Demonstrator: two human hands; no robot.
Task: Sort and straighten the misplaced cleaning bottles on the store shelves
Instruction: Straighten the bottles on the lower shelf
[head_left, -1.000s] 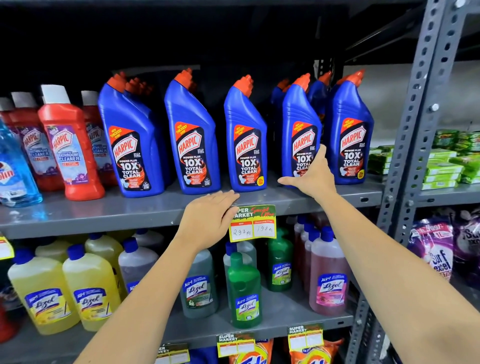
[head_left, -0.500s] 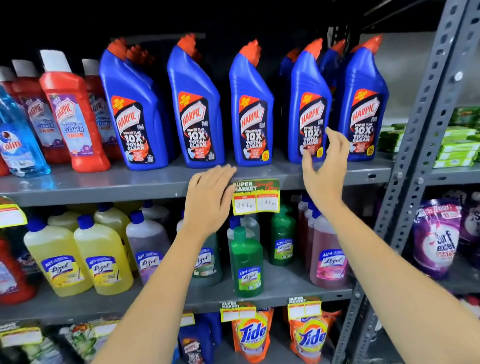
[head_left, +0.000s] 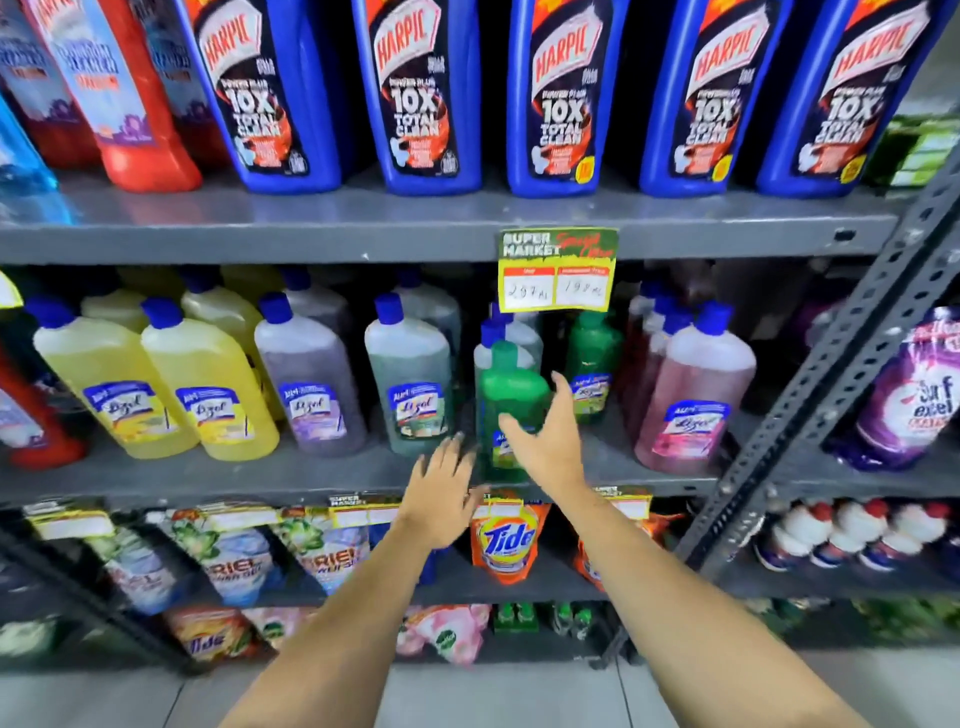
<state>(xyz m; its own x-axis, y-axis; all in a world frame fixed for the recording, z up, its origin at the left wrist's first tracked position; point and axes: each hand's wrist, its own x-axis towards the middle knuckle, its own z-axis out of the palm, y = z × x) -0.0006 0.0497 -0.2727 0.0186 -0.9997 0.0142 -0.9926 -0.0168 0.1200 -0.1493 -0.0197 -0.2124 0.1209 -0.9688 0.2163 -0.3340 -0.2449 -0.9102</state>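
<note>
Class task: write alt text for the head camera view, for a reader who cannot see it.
Two bare hands, left hand and right hand, reach with spread fingers toward a green bottle at the front of the middle shelf. Yellow bottles stand further left; blue Harpic bottles line the shelf above.

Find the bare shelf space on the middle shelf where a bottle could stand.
Bare front strip between the green bottle and the pink bottle, right of the right hand. Another strip runs along the shelf edge before the yellow bottles. Behind the green bottle it is crowded.
</note>
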